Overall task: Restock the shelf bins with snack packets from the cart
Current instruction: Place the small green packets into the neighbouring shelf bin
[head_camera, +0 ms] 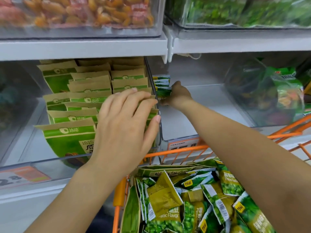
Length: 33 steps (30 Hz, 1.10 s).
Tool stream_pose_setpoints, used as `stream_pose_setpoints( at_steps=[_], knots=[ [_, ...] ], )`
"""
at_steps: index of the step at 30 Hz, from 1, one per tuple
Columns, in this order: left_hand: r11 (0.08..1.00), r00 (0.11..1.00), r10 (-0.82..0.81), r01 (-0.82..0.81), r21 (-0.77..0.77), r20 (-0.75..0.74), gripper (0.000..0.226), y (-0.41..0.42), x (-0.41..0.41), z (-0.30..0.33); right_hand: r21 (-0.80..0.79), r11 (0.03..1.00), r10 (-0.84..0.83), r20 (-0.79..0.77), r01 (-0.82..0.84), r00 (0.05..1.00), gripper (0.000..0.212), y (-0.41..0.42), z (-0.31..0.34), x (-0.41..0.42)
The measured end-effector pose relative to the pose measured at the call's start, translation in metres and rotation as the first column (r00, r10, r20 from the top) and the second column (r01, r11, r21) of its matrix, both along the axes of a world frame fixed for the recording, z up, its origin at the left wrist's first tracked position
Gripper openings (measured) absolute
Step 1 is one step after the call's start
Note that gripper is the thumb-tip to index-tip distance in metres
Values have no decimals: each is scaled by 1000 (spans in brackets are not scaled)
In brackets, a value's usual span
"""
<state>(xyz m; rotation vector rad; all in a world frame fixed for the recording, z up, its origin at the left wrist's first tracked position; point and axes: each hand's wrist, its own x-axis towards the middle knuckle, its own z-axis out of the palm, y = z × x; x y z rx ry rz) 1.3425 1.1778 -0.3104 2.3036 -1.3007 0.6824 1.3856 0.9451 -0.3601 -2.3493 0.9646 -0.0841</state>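
On the middle shelf, seen from the head camera, the right hand (179, 95) reaches deep into a nearly bare clear bin (202, 115) and its grip is closed on a small green packet (163, 92), setting it against the short row of like packets (162, 80) standing at the bin's back left corner; starting the row at the rear seems meant to leave the front free for more. The left hand (125, 121) lies with fingers straight and spread, holding nothing, resting on the kraft-and-green pouches (70, 115) that fill the neighbouring bin, its fingertips (157, 118) at the clear divider wall (157, 105) between the two bins, probably to steady that wall or keep the pouches from toppling while the other arm works. Below, the orange cart (176, 150) is parked tight against the shelf edge, so the supply sits directly under both arms; it is heaped with green pea packets (193, 199) lying at all angles. By my reading the restocking of this bin has barely begun, with much stock left in the cart.
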Motion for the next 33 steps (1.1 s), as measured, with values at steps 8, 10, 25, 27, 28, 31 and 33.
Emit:
stream_pose_setpoints(
  at_steps=[8,10,25,27,28,31,33],
  knots=[
    [1000,1000,-8,8,-11,20,29,1,-1,-1,279,950,131,44,-138,990,49,-5,2,-2],
    [1000,1000,-13,13,-8,18,29,1,-1,-1,258,949,185,17,-183,983,48,-7,-1,0],
    [993,994,-82,87,-73,72,34,8,-5,-2,70,997,38,70,-43,997,69,14,63,-77],
    [982,986,-150,158,-105,75,32,10,-17,0,22,999,38,265,-45,964,50,32,82,-112],
    [971,977,-210,214,-110,46,30,11,-25,1,-12,999,54,337,-53,940,37,43,91,-132],
    [918,902,-390,397,1,-187,28,16,-48,4,-31,992,124,359,-120,925,5,77,102,-192],
    [860,844,-385,474,186,-373,31,16,-57,1,-6,981,192,204,-195,960,4,90,90,-219]
  ],
)
